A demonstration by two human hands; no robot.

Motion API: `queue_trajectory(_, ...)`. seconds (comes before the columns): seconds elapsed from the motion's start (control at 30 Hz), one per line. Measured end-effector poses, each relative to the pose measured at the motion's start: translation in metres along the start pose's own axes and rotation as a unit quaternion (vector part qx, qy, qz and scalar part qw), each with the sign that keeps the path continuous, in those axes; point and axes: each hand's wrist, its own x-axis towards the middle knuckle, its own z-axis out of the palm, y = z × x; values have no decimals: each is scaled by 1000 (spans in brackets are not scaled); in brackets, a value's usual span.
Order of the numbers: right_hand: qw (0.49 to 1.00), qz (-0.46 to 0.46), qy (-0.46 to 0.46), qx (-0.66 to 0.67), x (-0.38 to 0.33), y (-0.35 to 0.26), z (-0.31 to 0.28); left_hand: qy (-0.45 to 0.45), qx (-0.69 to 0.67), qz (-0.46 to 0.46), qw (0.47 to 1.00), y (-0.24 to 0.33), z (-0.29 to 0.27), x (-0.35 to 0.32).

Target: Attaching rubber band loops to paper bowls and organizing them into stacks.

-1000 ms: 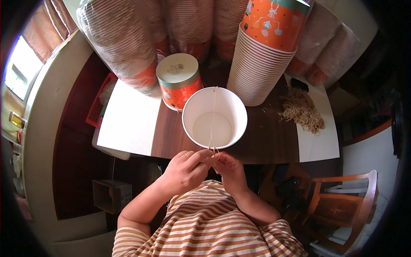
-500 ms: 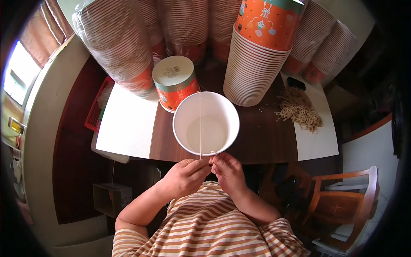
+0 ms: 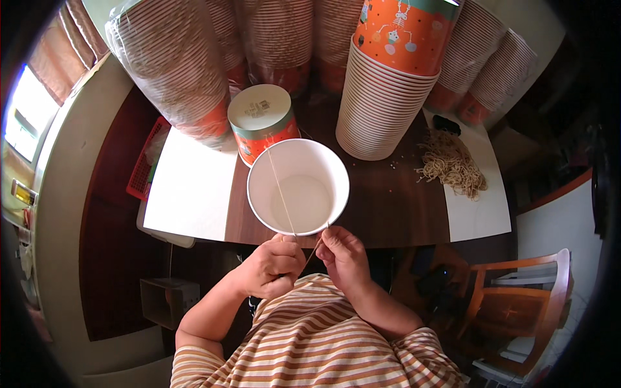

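Observation:
A white paper bucket point(image 3: 315, 169) stands mouth up at the table's front edge, right before me. One length of thin pale string point(image 3: 279, 184) runs taut across its mouth, from the far rim down to my hands. My left hand point(image 3: 273, 264) is closed round the string just below the near rim. At the rim's near right, my right hand point(image 3: 343, 253) pinches another bit of the string between thumb and fingers. A strand stretches between the two hands. Behind the bucket sits an upside-down orange and green patterned bucket point(image 3: 262, 116).
A tall stack of nested buckets point(image 3: 381, 97) stands behind on the right. Plastic-wrapped stacks point(image 3: 171, 71) line the back. A tangled heap of string point(image 3: 453, 165) lies on the table's point(image 3: 407, 207) right side. A wooden chair point(image 3: 517, 310) is at the lower right.
My left hand has moved slightly left and down, drawing the string, which now slants across the mouth. The bucket has shifted left. My hands are farther apart.

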Motion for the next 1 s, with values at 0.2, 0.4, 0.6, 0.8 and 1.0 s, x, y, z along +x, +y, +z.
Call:
queue_trajectory(0.2, 1000, -12, -8, 4, 4, -4, 2, 17, 10, -137, 990, -3, -25, -3)
queue_trajectory(0.4, 998, 0, 9, -65, 6, 1, 2, 69, 146, -221, 962, 26, 9, 15)
queue_trajectory(0.6, 995, -50, -6, -89, 10, 7, 0, 146, 135, -189, 962, 2, 31, 6)
queue_trajectory(0.8, 986, -78, -27, -143, 3, 9, -7, 157, 181, -201, 950, -1, 36, 5)
queue_trajectory(1.0, 986, -109, 3, -128, 4, 18, -1, 162, 247, -164, 941, -8, 43, 1)
